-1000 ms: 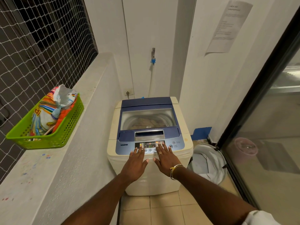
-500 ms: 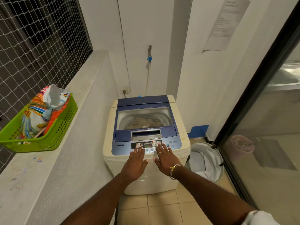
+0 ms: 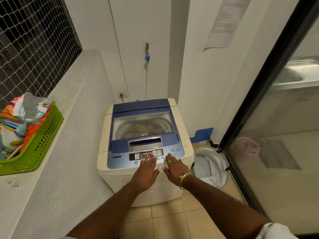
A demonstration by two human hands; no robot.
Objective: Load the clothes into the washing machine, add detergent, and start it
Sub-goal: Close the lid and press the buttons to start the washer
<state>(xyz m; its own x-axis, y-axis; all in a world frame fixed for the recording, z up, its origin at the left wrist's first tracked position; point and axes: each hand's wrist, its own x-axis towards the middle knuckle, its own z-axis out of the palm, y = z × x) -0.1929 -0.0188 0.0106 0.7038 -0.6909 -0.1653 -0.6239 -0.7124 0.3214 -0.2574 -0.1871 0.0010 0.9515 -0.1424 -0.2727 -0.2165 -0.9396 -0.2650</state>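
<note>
Hands: left hand (image 3: 146, 171), right hand (image 3: 175, 168) flat, grip empty, on blue plastic control panel (image 3: 120, 161).
Change: unmoved; start seemingly pending.

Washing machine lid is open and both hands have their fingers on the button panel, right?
Not quite. The head view shows the lid of the washing machine closed, with its window down over the drum. The rest is right: the left hand and right hand have their fingers on the button panel.

- Our left hand (image 3: 146, 171) slides right along the control panel (image 3: 120, 161), and its fingertips now lie below the middle of the display (image 3: 146, 154).
- Our right hand (image 3: 176, 168) shifts right too, its forefinger reaching the buttons (image 3: 172, 150) beside the display.
</note>
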